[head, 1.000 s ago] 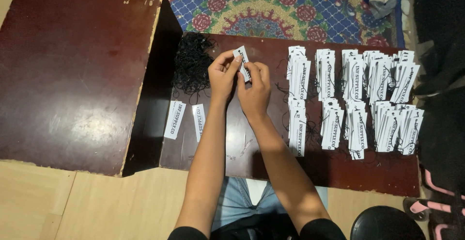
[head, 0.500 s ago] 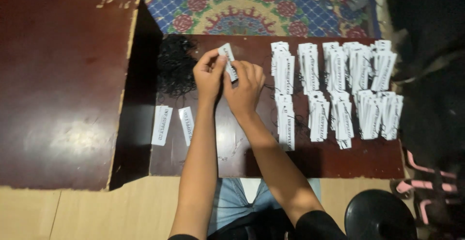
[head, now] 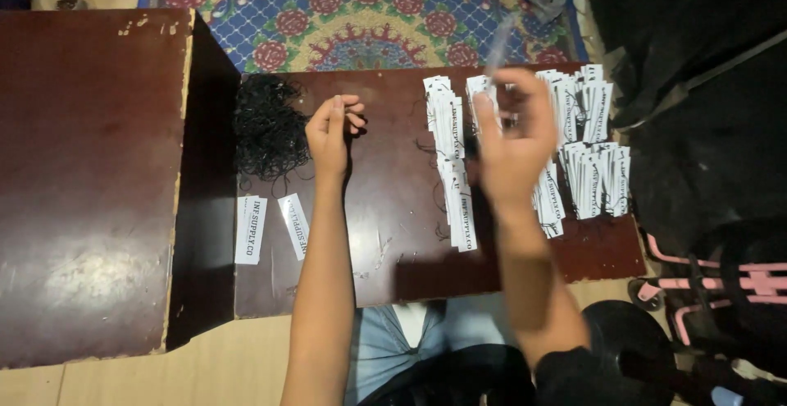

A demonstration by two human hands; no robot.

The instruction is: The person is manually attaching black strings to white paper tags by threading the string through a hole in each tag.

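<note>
- Paper tag (head: 498, 45): pinched in my right hand (head: 512, 139), blurred, raised above the rows of finished tags (head: 586, 139).
- Black strings (head: 269, 127): heaped left of my left hand (head: 332, 127), whose fingers are closed; contents cannot be told.
- Risk, as I judge it: the raised hand brushing rows and scattering them.
- Change: half a second ago both hands met over one tag; now they are apart.

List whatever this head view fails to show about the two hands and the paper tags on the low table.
- Right hand: motion-blurred, so its grip cannot be judged; the raised tag is only a smear.
- Left hand: curled fingers hide whatever they pinch.
- Tag stacks: partly covered by the right hand.
- Black string pile: single strands too fine.
</note>
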